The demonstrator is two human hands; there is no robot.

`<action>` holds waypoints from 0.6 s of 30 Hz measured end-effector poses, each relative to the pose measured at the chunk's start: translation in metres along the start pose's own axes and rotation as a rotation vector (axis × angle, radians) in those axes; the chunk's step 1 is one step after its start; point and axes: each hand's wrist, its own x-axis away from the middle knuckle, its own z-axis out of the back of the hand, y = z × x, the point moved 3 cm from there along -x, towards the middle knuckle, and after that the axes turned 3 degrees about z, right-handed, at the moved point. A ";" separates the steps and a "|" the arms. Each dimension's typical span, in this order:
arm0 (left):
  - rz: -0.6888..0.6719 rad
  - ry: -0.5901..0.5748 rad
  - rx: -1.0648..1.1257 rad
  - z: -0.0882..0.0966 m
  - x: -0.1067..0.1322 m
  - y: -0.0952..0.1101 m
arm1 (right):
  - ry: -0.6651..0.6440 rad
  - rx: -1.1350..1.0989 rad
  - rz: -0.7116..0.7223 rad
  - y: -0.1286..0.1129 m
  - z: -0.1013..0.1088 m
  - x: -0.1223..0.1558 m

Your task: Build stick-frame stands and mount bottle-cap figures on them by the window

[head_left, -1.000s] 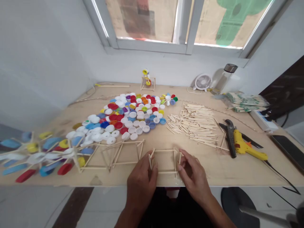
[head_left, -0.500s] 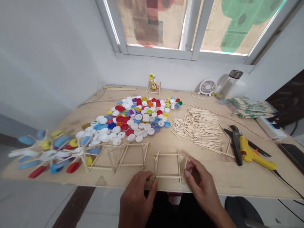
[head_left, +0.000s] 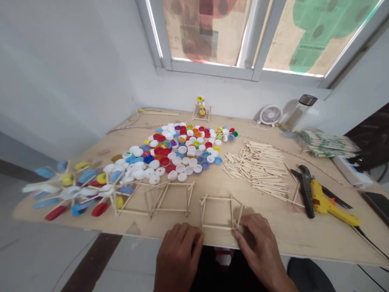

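A small open frame of thin wooden sticks [head_left: 217,228] stands near the table's front edge between my hands. My left hand [head_left: 179,253] has its fingers curled, thumb and fingertips closed at the frame's near left corner. At the near right corner, my right hand [head_left: 259,243] pinches the base of an upright between thumb and fingers. The exact contact of the left fingertips is partly hidden. Just to the left are joined stick frames [head_left: 172,210], connected with wheels of sticks and coloured bottle caps [head_left: 71,192].
Loose bottle caps [head_left: 164,162] lie mid-table, a pile of cut sticks [head_left: 264,166] to their right. Pliers [head_left: 307,192] and a yellow glue gun [head_left: 328,205] lie at the right. Farther back are a white fan [head_left: 270,115], a bottle [head_left: 296,113] and bagged sticks [head_left: 330,144].
My right fingers have slid down the frame's right side to its lower corner. My left fingers have closed in at the left corner. The whole view has shifted slightly.
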 end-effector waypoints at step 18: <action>0.044 0.097 -0.022 0.003 -0.015 -0.007 | -0.050 0.045 -0.003 -0.006 -0.004 -0.013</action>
